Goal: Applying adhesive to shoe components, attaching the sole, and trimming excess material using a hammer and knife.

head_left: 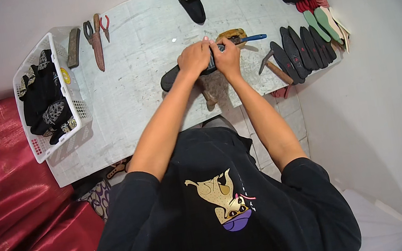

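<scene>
A black slipper (170,79) lies slantwise in front of me, its toe end pointing to the right and partly covered by my hands. My left hand (193,58) is closed over the slipper's upper, thumb side toward the other hand. Close beside it, my right hand (226,58) grips the toe end, fingers bent. The fingertips of both hands nearly meet, and what they pinch there is hidden. Just beyond the right hand stands a yellow-brown container (231,33), with a blue-handled brush (253,38) lying across it. Beneath the slipper, a worn brownish support (211,101) sticks out toward me.
A finished-looking black slipper (191,6) lies at the far middle. White basket (82,105) with slippers stands left, near a dark block (73,48), knife (99,52) and pliers (105,28). At right: hammer (277,71), black soles (293,52), green insoles (321,20).
</scene>
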Tool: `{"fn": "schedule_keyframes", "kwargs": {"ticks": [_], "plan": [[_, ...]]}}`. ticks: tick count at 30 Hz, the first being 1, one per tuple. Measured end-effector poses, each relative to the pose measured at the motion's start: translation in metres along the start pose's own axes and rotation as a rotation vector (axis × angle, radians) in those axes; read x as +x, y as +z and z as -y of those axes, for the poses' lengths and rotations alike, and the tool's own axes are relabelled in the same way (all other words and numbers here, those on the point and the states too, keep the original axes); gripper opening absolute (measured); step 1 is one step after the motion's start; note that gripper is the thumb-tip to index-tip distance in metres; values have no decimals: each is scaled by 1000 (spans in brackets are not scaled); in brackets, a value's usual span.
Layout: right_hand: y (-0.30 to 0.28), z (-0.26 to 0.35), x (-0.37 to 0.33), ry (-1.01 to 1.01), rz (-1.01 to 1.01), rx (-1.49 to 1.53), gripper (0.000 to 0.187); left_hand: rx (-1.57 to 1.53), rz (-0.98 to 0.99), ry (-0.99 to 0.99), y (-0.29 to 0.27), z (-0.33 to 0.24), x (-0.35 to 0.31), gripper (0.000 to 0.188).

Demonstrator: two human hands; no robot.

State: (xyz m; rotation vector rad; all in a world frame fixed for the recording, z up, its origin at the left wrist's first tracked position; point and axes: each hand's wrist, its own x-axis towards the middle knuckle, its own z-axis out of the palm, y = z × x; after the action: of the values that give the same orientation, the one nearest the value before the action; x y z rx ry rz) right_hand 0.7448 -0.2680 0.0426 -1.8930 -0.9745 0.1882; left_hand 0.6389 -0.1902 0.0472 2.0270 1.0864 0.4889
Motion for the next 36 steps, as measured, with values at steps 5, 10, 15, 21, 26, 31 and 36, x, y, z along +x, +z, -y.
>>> {"fn": "schedule_keyframes", "kwargs": {"ticks": [5,10,15,21,26,31,36], "plan": [[1,-22,3,58,24,222,34,180,-140,-254,6,-23,-3,63],[0,-42,-1,66,-69,474,37,236,-145,-280,10,-31,-3,57],[-19,-32,-3,190,230,275,52,255,-167,-362,7,-32,-5,53],[-20,-45,9,195,465,466,56,257,-163,-436,11,-28,-3,55],[-22,-51,15,214,566,491,56,296,-150,-408,10,-28,0,55],[-23,-55,21,185,638,524,57,290,-143,-404,7,-27,-2,57],[-26,-65,23,188,714,479,57,286,-159,-382,9,-31,-5,57]]}}
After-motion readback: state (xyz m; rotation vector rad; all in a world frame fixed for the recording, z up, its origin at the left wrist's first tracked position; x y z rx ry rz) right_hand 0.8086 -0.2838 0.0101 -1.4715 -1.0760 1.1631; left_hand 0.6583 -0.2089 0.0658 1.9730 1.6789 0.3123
